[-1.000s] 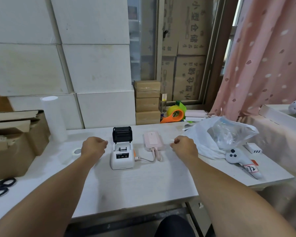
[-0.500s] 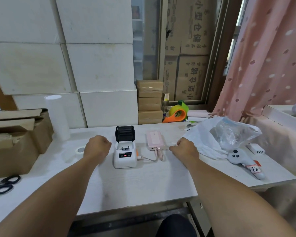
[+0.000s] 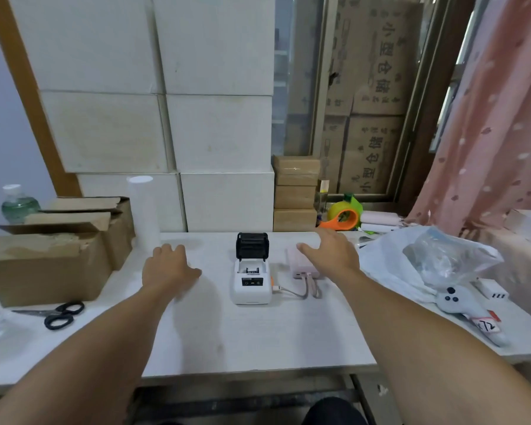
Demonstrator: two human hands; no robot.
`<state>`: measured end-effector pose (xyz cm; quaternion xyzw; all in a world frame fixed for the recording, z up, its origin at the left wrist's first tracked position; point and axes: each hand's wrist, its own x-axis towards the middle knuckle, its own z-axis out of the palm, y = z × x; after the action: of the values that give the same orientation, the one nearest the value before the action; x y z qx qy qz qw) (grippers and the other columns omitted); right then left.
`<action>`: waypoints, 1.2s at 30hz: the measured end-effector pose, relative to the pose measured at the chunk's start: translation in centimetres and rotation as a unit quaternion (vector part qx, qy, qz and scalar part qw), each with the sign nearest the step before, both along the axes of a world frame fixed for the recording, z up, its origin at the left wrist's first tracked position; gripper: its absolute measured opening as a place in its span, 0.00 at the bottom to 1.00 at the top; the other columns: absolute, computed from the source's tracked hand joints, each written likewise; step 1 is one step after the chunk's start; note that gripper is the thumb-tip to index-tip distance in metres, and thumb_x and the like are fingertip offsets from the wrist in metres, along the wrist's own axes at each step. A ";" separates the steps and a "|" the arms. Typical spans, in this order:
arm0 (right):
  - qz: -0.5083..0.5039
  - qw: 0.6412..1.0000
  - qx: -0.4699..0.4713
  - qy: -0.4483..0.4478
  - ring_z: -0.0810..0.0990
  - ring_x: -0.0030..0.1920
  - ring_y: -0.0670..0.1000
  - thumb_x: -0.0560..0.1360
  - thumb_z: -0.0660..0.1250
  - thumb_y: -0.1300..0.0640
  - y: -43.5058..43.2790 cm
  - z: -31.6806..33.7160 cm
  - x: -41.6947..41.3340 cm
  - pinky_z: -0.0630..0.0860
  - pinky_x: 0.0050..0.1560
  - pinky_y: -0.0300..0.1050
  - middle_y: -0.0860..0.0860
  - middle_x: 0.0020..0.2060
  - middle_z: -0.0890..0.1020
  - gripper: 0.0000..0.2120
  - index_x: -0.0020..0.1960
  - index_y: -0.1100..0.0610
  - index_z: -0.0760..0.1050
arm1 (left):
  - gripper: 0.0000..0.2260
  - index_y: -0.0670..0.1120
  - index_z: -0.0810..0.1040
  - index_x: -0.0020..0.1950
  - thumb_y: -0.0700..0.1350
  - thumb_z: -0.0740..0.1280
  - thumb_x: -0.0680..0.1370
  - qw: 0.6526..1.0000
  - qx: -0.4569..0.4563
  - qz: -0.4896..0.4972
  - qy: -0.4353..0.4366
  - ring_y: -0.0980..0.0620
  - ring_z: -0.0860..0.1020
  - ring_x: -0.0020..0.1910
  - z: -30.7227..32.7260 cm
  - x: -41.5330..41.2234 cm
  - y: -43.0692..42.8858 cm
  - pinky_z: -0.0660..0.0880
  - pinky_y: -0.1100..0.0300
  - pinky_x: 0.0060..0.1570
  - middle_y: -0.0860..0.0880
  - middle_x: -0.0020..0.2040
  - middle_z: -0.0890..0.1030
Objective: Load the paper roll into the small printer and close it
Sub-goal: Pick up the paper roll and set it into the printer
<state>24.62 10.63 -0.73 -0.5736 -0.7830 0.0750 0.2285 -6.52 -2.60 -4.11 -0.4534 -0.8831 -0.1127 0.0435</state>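
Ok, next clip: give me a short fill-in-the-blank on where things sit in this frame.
1. The small printer stands with its black lid ____.
2. A cable joins the printer to the ____ power bank on its right.
3. The scissors lie in front of the ____ box.
4. The left hand rests palm-down, holding ____.

Missing words: open; pink; cardboard; nothing

1 head-worn wide-angle camera looks forward and down from the person's position, close over the counter (image 3: 258, 338), facing stacked boxes (image 3: 218, 133).
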 end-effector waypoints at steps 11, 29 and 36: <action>0.084 0.995 0.028 -0.035 0.67 0.79 0.54 0.80 0.65 0.35 -1.3 0.4 -5.3 0.67 0.74 0.54 0.50 0.80 0.69 0.36 0.82 0.52 0.65 | 0.28 0.50 0.70 0.67 0.61 0.69 0.72 0.999 0.000 0.012 -0.046 0.43 0.69 0.66 -1.3 -1.2 -1.5 0.67 0.53 0.51 0.45 0.64 0.73; 0.061 0.995 -0.003 -0.078 0.70 0.75 0.54 0.79 0.66 0.34 -0.2 -1.6 -4.1 0.70 0.71 0.53 0.50 0.77 0.72 0.35 0.79 0.53 0.67 | 0.16 0.52 0.67 0.55 0.53 0.71 0.74 0.997 0.043 -0.012 -0.058 0.40 0.72 0.60 -2.2 -1.2 -0.8 0.71 0.45 0.55 0.45 0.65 0.68; 0.054 0.994 -0.011 -0.091 0.73 0.71 0.54 0.79 0.67 0.35 -0.2 -2.2 -3.7 0.72 0.67 0.52 0.50 0.72 0.75 0.32 0.76 0.53 0.70 | 0.12 0.49 0.75 0.58 0.50 0.69 0.77 0.998 0.017 -0.029 -0.044 0.41 0.70 0.66 -2.6 -1.7 -0.5 0.70 0.43 0.61 0.44 0.71 0.67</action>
<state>20.96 10.44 -2.98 -0.5377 -0.8293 0.0436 0.1455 -8.22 -3.07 -6.69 -0.4722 -0.8688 -0.1485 0.0088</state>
